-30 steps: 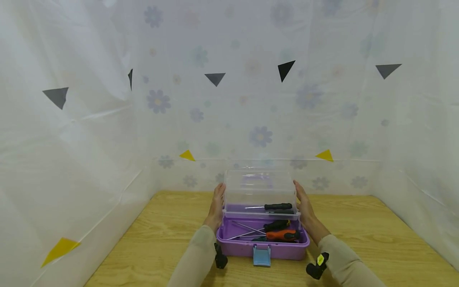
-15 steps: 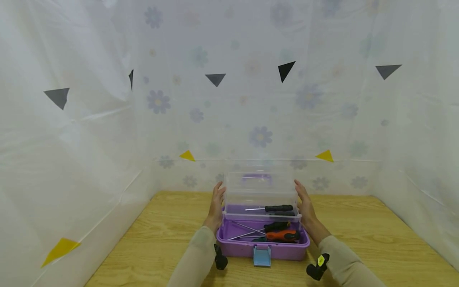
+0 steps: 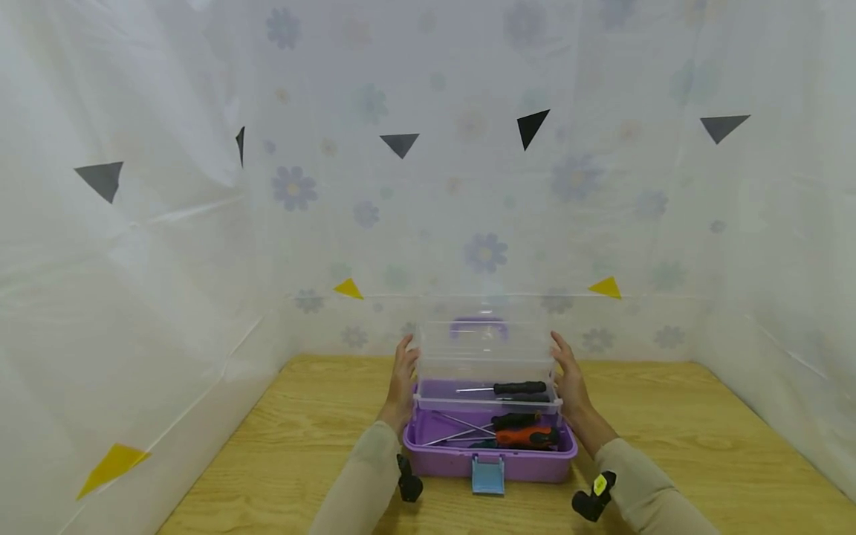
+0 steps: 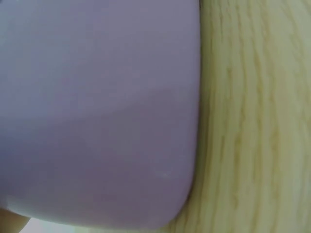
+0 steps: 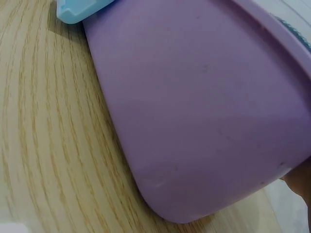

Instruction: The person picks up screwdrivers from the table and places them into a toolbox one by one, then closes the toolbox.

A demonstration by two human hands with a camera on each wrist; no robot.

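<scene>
Both hands up on the clear lid [image 3: 484, 345] of the purple toolbox [image 3: 488, 452]: left hand [image 3: 403, 375] flat against the lid's left side, fingers straight and pointing up; right hand [image 3: 568, 377] flat against the right side, likewise straight-fingered. No curl, no pinch, just palms pressing in from either flank. Lid raised, standing near upright behind the open base, a purple handle [image 3: 478, 328] showing through the clear plastic at the top.

Toolbox sitting on the wooden table [image 3: 669, 438], mid-table, close to the person, light-blue latch [image 3: 488, 475] hanging down at the front wall. Inside, a clear upper tray [image 3: 487, 400] lifted at the back, holding a black-handled screwdriver [image 3: 511, 387] lying crosswise. Below in the purple base, an orange-and-black screwdriver [image 3: 524, 437], another black-handled one [image 3: 515, 420] and thin metal shafts crossing to the left.

Beige sleeves [image 3: 364, 475] on both forearms, a small black camera strapped at each wrist. Wrist views filled almost wholly with purple box wall [image 4: 97, 111] and wood grain; latch corner [image 5: 80, 9] at the top of the right one.

White flowered sheeting [image 3: 428, 186] all round, black and yellow triangles stuck on.
</scene>
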